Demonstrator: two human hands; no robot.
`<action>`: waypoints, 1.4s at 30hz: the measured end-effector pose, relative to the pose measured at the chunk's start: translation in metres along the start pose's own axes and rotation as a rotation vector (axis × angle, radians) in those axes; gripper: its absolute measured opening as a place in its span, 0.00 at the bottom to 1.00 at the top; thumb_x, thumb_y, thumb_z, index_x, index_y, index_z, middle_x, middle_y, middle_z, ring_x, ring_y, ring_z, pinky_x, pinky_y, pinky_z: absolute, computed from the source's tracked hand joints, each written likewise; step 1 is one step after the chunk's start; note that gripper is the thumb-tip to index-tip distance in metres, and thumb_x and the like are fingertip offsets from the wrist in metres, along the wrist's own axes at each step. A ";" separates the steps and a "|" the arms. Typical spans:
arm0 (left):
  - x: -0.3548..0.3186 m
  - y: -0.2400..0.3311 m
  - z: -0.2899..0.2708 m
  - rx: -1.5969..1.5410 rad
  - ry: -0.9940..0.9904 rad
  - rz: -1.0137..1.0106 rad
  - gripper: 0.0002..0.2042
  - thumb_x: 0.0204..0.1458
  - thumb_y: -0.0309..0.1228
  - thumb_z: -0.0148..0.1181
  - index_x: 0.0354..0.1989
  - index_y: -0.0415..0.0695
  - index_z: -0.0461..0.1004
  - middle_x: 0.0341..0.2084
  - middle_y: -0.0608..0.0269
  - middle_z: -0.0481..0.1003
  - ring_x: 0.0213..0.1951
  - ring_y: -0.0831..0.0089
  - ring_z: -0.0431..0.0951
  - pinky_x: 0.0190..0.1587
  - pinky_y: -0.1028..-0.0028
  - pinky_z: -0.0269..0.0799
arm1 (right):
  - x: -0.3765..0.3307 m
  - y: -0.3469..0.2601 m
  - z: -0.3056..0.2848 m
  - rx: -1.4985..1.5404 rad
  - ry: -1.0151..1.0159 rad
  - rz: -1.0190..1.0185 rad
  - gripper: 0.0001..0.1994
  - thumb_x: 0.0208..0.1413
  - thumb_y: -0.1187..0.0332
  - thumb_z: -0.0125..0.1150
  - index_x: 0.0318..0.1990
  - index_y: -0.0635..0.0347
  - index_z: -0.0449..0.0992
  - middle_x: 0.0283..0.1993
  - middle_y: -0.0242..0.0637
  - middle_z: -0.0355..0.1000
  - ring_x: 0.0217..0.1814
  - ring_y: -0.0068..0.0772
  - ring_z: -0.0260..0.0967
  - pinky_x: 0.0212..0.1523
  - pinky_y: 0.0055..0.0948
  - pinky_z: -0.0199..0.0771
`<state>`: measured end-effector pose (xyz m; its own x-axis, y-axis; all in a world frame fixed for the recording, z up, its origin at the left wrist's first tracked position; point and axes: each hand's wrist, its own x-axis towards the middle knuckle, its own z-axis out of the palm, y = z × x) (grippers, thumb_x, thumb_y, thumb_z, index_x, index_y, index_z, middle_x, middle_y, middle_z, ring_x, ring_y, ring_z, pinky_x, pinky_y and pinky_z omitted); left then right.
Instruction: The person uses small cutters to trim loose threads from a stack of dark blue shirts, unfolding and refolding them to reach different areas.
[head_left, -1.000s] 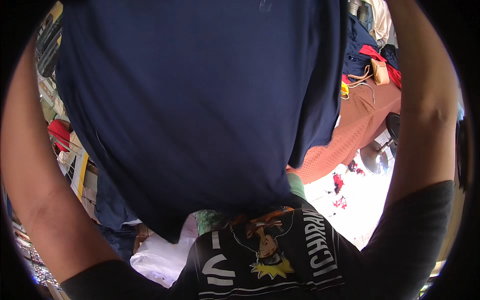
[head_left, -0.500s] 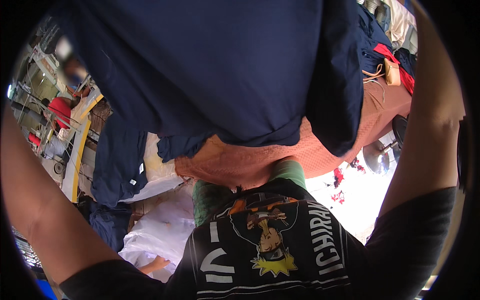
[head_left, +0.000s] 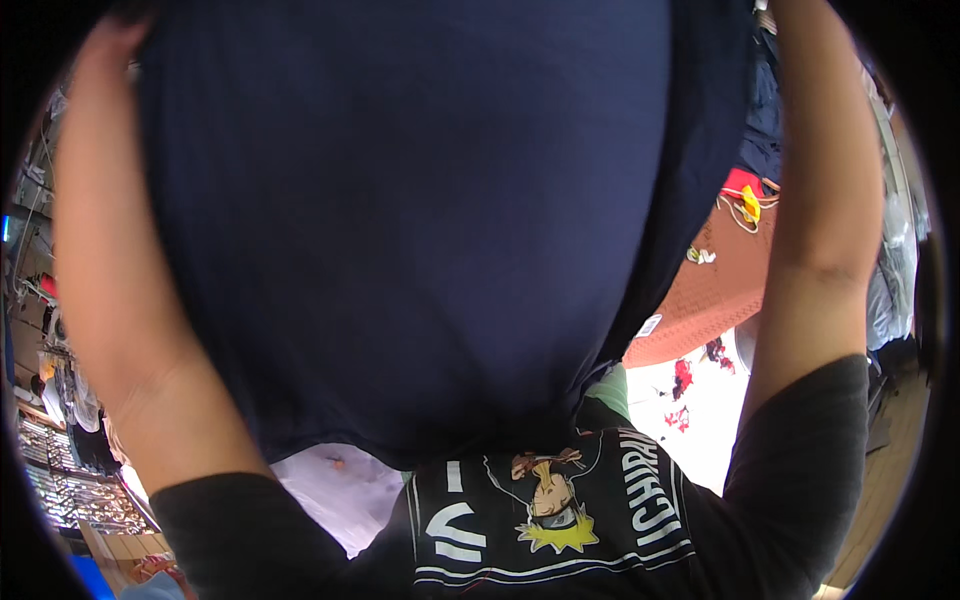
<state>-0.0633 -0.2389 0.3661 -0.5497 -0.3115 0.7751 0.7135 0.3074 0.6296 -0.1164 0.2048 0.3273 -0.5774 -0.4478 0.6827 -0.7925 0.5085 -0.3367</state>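
A large navy blue garment (head_left: 430, 220) hangs raised in front of me and fills the middle of the view. Its lower edge reaches down to my black printed shirt. My left hand (head_left: 125, 42), blurred at the upper left, is closed at the garment's edge; its separate fingers do not show clearly. On the other side my right forearm runs up along the cloth, and the hand lies beyond the top of the picture.
Right of the garment, a brown-orange cloth-covered surface (head_left: 715, 285) holds red fabric (head_left: 740, 182) and a yellow item with a cord (head_left: 750, 203). Red scraps (head_left: 682, 380) lie on the bright floor. Pale plastic sheeting (head_left: 335, 490) shows at lower left.
The garment has come closer and lower, covering my lap and most of the brown-orange cloth. Both forearms have moved inward, and my left hand has entered the view.
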 end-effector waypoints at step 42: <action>-0.421 -0.080 -0.059 0.952 -0.362 -0.937 0.21 0.56 0.33 0.61 0.56 0.38 0.68 0.39 0.59 0.76 0.44 0.73 0.75 0.50 0.74 0.69 | -0.333 0.211 0.000 0.251 -0.634 0.596 0.14 0.50 0.70 0.69 0.43 0.63 0.75 0.32 0.31 0.73 0.36 0.21 0.70 0.36 0.22 0.70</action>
<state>0.1364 -0.1856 -0.0139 -0.8400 -0.5374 -0.0748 -0.4691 0.6501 0.5978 -0.0912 0.4612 0.0288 -0.8468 -0.5202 -0.1107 -0.3036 0.6438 -0.7023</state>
